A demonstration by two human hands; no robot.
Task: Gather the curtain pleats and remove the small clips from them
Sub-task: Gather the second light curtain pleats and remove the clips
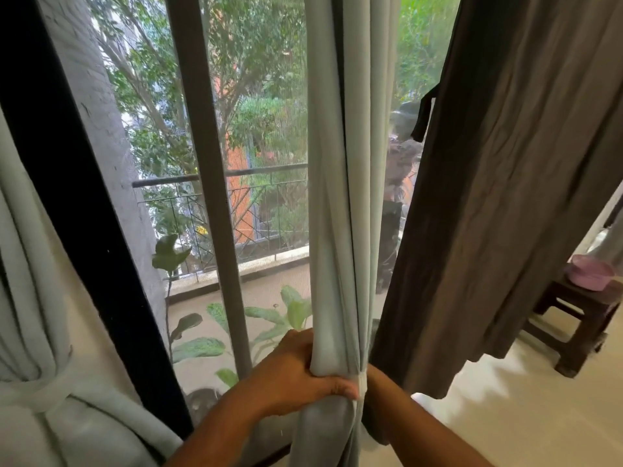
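The left hand (290,372) reaches up from the lower middle, forearm bare, its fingers (337,387) wrapped closed around the gathered curtain (340,230), thumb side toward the glass. The right forearm (414,416) comes in from the lower right and passes behind the same bunch; its hand is hidden there.

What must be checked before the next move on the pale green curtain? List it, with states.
1. Pale green curtain pleats gathered: ok, bunched into one column.
2. Left hand grip: ok, fingers wrapped around the bundle.
3. Right hand: cannot tell, hidden behind the fabric; only the forearm shows.
4. Small clips located: cannot tell, none visible.
5. Pale fabric band around the bundle: ok, sits beside the left fingertips.
6. Dark brown curtain clear of the bundle: ok, hangs apart to the right.
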